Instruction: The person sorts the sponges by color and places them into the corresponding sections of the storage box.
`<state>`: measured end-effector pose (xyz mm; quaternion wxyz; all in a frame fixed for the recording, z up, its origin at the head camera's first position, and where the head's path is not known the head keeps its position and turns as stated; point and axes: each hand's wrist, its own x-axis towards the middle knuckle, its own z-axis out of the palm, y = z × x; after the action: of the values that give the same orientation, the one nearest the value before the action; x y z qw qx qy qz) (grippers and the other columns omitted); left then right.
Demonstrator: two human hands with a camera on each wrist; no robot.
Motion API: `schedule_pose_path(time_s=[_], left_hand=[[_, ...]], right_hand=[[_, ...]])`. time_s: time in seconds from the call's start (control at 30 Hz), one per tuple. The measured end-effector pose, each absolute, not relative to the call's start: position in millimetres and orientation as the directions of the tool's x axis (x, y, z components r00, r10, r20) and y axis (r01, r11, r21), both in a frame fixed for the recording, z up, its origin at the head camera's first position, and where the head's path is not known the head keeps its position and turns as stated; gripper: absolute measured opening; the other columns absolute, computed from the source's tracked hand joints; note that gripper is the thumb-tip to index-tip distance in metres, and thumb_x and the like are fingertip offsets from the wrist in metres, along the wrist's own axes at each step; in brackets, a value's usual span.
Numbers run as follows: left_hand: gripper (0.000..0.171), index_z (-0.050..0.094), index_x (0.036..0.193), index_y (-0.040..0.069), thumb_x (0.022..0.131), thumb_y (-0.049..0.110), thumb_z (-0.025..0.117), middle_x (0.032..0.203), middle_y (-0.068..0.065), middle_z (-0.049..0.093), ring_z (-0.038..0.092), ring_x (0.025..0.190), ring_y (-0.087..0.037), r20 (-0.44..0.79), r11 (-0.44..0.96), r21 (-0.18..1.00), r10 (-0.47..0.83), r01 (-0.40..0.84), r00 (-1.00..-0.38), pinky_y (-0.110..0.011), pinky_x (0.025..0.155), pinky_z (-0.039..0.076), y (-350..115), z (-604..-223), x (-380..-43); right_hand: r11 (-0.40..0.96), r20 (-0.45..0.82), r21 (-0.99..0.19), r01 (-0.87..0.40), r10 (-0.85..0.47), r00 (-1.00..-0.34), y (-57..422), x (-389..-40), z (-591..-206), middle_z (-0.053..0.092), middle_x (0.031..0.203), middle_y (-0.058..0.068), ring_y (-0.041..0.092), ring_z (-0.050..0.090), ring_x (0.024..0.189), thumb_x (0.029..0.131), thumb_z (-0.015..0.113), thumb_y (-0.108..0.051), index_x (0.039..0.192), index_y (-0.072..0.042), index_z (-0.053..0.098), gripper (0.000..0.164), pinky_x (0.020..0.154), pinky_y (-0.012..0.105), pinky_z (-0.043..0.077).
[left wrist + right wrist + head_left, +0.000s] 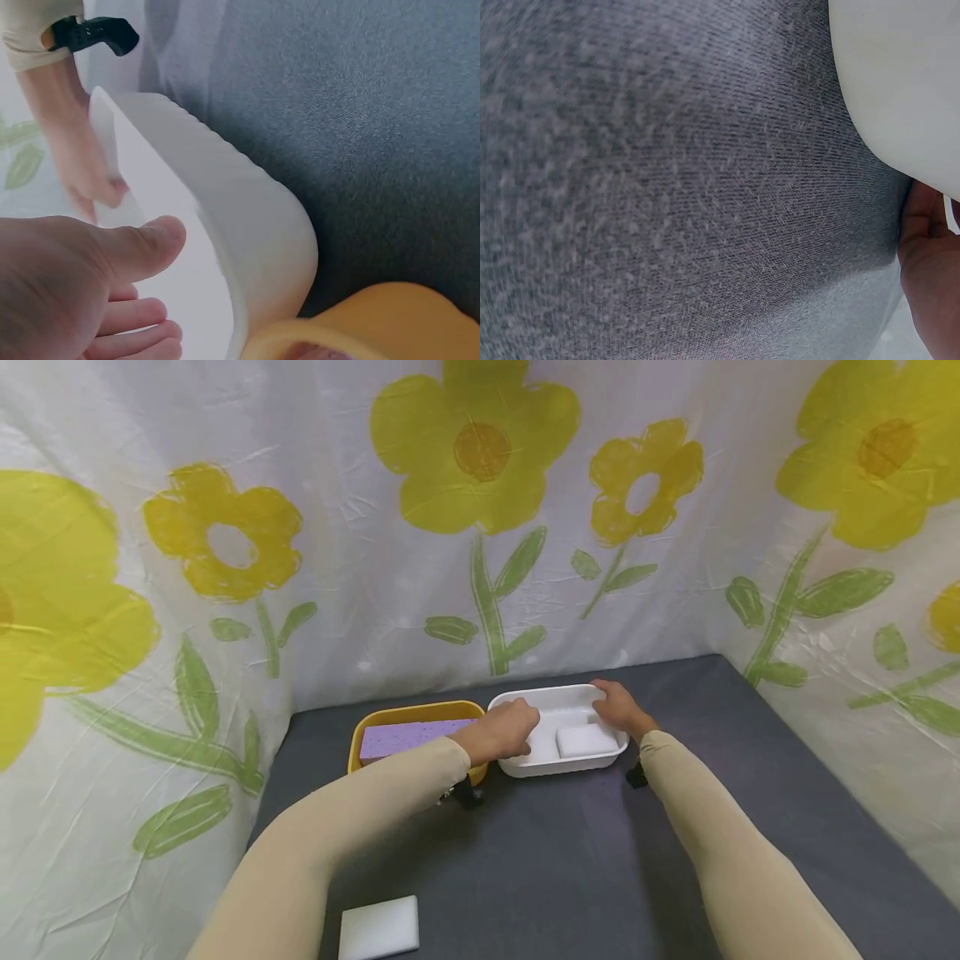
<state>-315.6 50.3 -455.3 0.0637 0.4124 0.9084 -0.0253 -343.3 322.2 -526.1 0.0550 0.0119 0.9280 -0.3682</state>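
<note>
A white plastic basket (558,767) stands on the dark cloth, with a white sponge block (587,741) lying in its right half. My left hand (504,731) is over the basket's left end. In the left wrist view its thumb points out and its fingers bend loosely, with nothing visible between them. At the far right corner my right hand (621,706) grips the basket's rim; the right wrist view shows part of that hand (930,255) against the outer wall. What lies beneath my left hand is partly hidden.
A yellow basket (356,745) with a purple sponge block (408,737) in it stands close on the left. Nearer, at the front left, a white sponge block (379,928) lies on the dark cloth (555,860). A flowered curtain (360,568) hangs behind and at the sides.
</note>
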Motion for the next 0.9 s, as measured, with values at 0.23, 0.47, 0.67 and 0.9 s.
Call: schedule_pose_path(time_s=[0.23,0.47,0.67,0.9], left_hand=[[0.029,0.075,0.114,0.005,0.096,0.025,0.086,0.103,-0.008,0.072,0.069,0.102,-0.023,-0.172,0.663,0.009,0.739,0.749,-0.651,-0.036,0.085,0.06,38,-427,-298],[0.03,0.077,0.112,0.004,0.094,0.025,0.089,0.097,-0.008,0.074,0.07,0.096,-0.024,-0.152,0.593,0.0,0.796,0.806,-0.586,-0.036,0.084,0.06,21,-408,-283],[0.031,0.075,0.112,0.001,0.092,0.021,0.089,0.098,-0.011,0.074,0.067,0.087,-0.023,-0.167,0.572,0.052,0.813,0.818,-0.558,-0.035,0.076,0.057,2,-397,-271],[0.036,0.078,0.112,0.001,0.088,0.022,0.094,0.079,-0.002,0.07,0.056,0.067,-0.013,-0.23,0.563,0.173,0.821,0.808,-0.522,-0.026,0.065,0.047,-20,-395,-260]], right_hand=[[0.736,-0.108,-0.675,0.054,-0.026,-0.994,323,-341,-525,0.045,0.164,0.035,0.05,0.043,0.154,0.105,0.046,-0.004,0.161,0.012,0.041,0.059,0.129,0.061,0.033],[0.73,-0.11,-0.681,0.057,-0.025,-0.994,322,-342,-526,0.044,0.164,0.036,0.051,0.043,0.154,0.105,0.046,-0.004,0.161,0.013,0.04,0.059,0.129,0.062,0.033],[0.732,-0.103,-0.679,0.05,-0.027,-0.994,322,-344,-527,0.045,0.163,0.036,0.052,0.043,0.153,0.105,0.046,-0.004,0.16,0.013,0.041,0.058,0.128,0.063,0.034],[0.728,-0.114,-0.684,0.056,-0.03,-0.993,321,-340,-526,0.046,0.163,0.036,0.051,0.045,0.152,0.106,0.046,-0.004,0.16,0.012,0.042,0.057,0.127,0.063,0.036]])
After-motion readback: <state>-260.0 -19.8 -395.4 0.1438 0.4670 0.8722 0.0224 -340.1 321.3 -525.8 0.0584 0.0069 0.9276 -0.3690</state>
